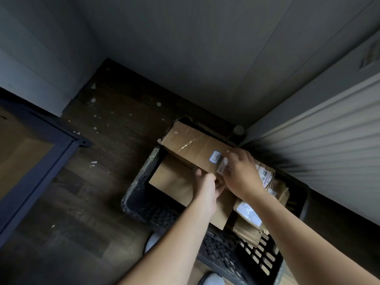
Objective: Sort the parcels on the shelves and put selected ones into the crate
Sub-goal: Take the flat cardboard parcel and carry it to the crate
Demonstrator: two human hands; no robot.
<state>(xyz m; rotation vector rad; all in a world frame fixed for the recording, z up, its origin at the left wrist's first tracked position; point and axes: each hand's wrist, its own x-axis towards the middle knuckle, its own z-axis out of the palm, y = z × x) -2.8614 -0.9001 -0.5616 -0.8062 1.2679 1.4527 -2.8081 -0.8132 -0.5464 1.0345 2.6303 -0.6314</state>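
Observation:
A black slatted plastic crate point(141, 204) stands on the floor in the room's corner. A long taped cardboard parcel point(191, 145) with a small blue-edged label lies across its far rim. My left hand point(206, 185) grips that parcel's near edge, thumb on top. My right hand point(240, 171) rests over its right end, fingers curled on the top face by a clear tape strip. Under it lies a flat brown parcel point(174, 179). Smaller taped parcels point(246, 221) with white labels fill the crate's right side.
A dark blue metal shelf frame point(39, 171) with a cardboard box inside stands at the left. Grey walls meet behind the crate, and a ribbed white shutter point(320, 145) runs along the right. Dark wood floor lies between shelf and crate. My shoes point(152, 241) show below.

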